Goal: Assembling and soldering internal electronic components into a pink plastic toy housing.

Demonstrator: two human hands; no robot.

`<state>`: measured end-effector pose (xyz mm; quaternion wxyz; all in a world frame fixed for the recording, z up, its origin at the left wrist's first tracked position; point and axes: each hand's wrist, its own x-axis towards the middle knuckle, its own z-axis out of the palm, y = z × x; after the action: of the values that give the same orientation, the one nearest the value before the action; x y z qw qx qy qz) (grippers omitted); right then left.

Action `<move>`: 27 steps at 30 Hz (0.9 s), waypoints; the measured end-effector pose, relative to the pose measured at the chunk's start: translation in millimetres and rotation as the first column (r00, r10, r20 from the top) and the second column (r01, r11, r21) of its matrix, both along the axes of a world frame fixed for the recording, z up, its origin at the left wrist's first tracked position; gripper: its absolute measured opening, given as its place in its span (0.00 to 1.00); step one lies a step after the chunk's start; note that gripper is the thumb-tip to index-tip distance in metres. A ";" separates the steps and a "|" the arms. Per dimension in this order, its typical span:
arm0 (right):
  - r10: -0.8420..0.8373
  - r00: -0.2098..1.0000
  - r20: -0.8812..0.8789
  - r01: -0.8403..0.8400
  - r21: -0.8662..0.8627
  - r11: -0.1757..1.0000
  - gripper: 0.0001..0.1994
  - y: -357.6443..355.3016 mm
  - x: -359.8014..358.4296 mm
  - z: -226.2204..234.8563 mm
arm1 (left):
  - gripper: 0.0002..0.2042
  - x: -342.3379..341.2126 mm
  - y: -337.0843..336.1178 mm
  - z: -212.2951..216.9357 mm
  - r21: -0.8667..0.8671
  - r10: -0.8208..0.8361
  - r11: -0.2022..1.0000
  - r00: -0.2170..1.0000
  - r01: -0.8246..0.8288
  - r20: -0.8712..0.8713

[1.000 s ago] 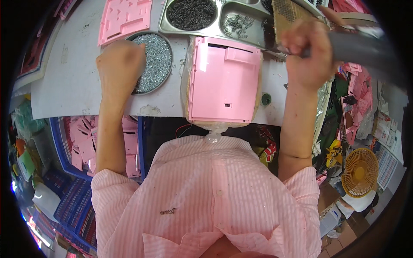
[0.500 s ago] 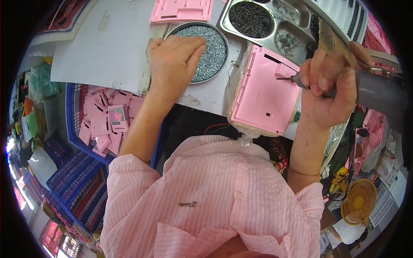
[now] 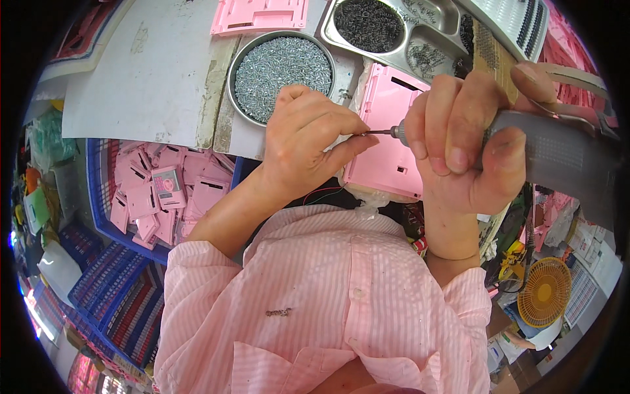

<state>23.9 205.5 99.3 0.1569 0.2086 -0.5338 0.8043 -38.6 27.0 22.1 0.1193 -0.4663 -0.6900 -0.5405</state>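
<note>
My right hand (image 3: 462, 125) is wrapped round a grey electric screwdriver (image 3: 554, 141), its thin bit (image 3: 380, 132) pointing left. At the bit's tip, my left hand (image 3: 312, 141) pinches thumb and forefinger together; whatever they hold is too small to make out. Below and behind the hands lies a pink plastic housing (image 3: 384, 167), flat on a plastic-wrapped pad, its upper right part hidden by my right hand. Beyond my left hand stands a round metal bowl (image 3: 231, 85) full of small silver screws (image 3: 282, 72).
A steel compartment tray (image 3: 410, 65) at the back holds dark springs (image 3: 367, 26). Another pink housing (image 3: 259, 14) lies at the far edge. A blue basket (image 3: 98, 197) of pink plastic pieces (image 3: 141, 200) stands at left. An orange fan (image 3: 545, 292) is at lower right.
My left hand has left the bowl of screws and come right to the screwdriver's tip. My right hand has brought the screwdriver left, over the pink housing.
</note>
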 end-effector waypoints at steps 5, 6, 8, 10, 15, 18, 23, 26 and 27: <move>0.022 1.000 -0.007 -0.022 -0.009 1.000 0.24 -0.8 1.2 -2.8 | 0.12 2.2 2.4 -0.7 0.021 0.015 1.000 1.000 -0.015 -0.014; -0.007 1.000 0.005 0.007 0.004 1.000 0.24 -1.2 2.9 -3.1 | 0.12 2.5 3.7 -1.3 0.026 0.025 0.999 0.999 -0.024 -0.030; -0.038 0.999 0.013 0.038 0.008 0.999 0.23 -3.8 1.0 1.4 | 0.11 3.3 5.3 -2.5 0.030 0.004 1.000 1.000 -0.004 0.010; -0.106 0.994 0.014 0.106 0.002 0.994 0.20 -4.9 -5.9 7.2 | 0.10 -1.1 7.5 -2.3 0.027 0.027 0.999 0.999 -0.027 0.019; -0.469 0.883 0.014 0.467 0.064 0.882 0.14 15.3 -47.9 -23.3 | 0.15 -29.4 -5.0 -4.1 -0.030 0.147 0.989 0.948 -0.144 0.283; -0.469 0.882 0.039 0.469 0.017 0.883 0.12 16.7 -61.2 -40.4 | 0.17 -32.3 -11.0 -6.0 -0.050 0.116 0.993 0.957 -0.107 0.264; -0.431 0.899 0.081 0.421 0.110 0.900 0.09 14.4 -63.0 -54.8 | 0.09 -30.8 -6.4 -11.5 -0.146 0.170 0.979 0.964 -0.141 0.207; -0.433 0.900 0.046 0.417 0.197 0.888 0.10 14.1 -64.4 -59.1 | 0.06 -30.9 0.3 -12.1 -0.185 0.168 0.971 0.982 -0.151 0.082; -0.430 0.901 0.057 0.410 0.215 0.886 0.11 14.4 -64.8 -59.2 | 0.05 -29.9 3.1 -13.5 -0.191 0.168 0.969 0.984 -0.155 0.055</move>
<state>-41.0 219.9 40.2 0.2783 0.0609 -0.6510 0.7036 -68.5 30.1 8.6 0.0943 -0.3982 -0.7769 -0.4785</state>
